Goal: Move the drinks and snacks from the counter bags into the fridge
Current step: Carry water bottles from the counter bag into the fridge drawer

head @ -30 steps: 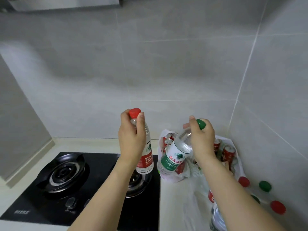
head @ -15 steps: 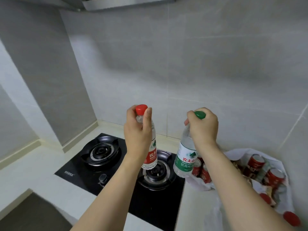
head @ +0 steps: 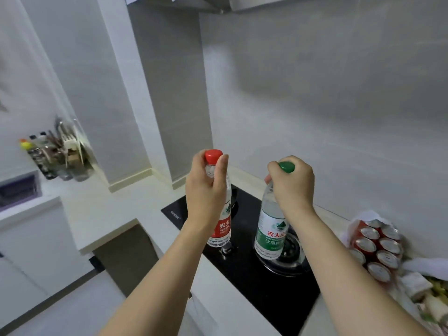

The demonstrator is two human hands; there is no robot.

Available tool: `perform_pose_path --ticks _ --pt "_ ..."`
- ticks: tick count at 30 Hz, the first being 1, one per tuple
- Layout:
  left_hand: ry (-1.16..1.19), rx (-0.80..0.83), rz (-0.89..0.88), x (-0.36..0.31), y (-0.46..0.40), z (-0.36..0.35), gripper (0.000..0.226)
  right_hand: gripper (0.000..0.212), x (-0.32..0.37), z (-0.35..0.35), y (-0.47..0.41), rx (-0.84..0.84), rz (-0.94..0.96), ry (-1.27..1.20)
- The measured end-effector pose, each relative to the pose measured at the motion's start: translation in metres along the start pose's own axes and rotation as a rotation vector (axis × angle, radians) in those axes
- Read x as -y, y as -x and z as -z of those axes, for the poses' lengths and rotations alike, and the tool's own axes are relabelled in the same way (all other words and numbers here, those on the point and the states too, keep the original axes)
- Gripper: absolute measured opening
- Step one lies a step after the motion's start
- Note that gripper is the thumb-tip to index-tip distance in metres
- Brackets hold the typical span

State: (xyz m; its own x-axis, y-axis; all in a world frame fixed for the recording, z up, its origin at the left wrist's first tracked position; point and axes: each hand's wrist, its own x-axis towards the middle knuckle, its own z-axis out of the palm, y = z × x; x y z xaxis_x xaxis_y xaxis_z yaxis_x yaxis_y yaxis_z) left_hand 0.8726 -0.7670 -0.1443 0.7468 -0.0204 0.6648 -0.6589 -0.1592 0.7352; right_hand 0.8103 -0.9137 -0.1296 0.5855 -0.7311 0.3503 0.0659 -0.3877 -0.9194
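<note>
My left hand point(head: 206, 190) grips the neck of a red-capped, red-labelled water bottle point(head: 221, 229), held upright above the black stove point(head: 244, 270). My right hand point(head: 292, 187) is closed around the top of a larger green-capped, green-labelled water bottle point(head: 270, 234), hanging upright over the right burner. At the far right a white plastic bag point(head: 356, 221) on the counter holds several red cans point(head: 378, 246). Snack packets point(head: 426, 292) lie in front of it at the frame's edge. The fridge is not in view.
A white counter point(head: 104, 214) runs left from the stove, with a gap below it. A rack of bottles and utensils point(head: 58, 154) hangs on the left wall above a purple-tinted box point(head: 19, 190). Grey tiled walls stand behind; grey floor lies lower left.
The view has swung left, away from the bags. Both hands have carried their bottles leftward over the stove; the green-capped bottle went from tilted to upright.
</note>
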Motion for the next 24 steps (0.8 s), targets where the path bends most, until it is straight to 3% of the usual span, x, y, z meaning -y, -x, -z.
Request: perform_pose_path --ticks 12,17,24 --pt "-0.277 -0.214 -0.030 0.034 -0.016 0.178 0.021 0.018 0.072 -0.152 0.077 0.357 0.066 -0.156" --pt "-0.382 -0.292 -0.030 0.050 -0.012 0.254 0.035 0.019 0.102 -0.216 0.120 0.530 0.069 -0.247" --pt "-0.521 -0.485 0.016 0.051 0.017 0.351 0.035 0.016 0.140 -0.285 0.199 0.818 0.096 -0.318"
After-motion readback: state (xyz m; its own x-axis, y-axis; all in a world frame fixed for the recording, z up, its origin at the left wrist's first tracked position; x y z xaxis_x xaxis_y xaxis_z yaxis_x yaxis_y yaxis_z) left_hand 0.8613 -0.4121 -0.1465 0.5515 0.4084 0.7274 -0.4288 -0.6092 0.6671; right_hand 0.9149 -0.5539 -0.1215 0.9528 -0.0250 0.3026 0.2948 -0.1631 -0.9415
